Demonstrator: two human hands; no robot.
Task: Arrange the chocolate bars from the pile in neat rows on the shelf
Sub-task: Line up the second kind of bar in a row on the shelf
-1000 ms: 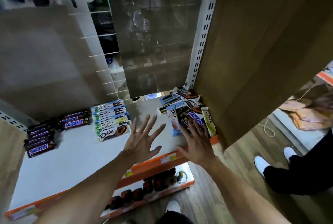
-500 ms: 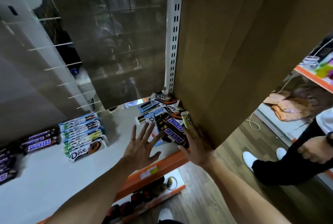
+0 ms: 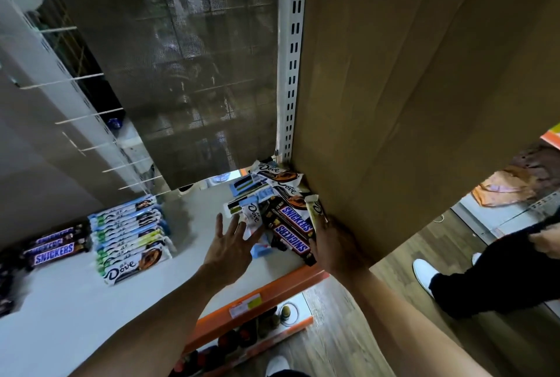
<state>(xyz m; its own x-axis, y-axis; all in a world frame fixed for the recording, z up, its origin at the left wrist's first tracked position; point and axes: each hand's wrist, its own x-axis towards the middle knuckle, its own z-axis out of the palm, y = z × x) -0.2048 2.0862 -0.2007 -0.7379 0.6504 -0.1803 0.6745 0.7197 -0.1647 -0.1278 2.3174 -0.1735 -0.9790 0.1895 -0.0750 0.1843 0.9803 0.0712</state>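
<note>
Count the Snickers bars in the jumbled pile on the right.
2. The rear Snickers bar lies slanted in the pile; the front Snickers bar lies alongside it, nearer the viewer, by the right hand. Others may be buried underneath.

This is a shop. A white metal shelf [image 3: 75, 301] with an orange front strip [image 3: 298, 281] and a small price label [image 3: 245, 305] meets a slotted white upright post [image 3: 292, 73]. Wrapped Snickers and Dove chocolate bars [image 3: 130, 237] lie on it in rows.
</note>
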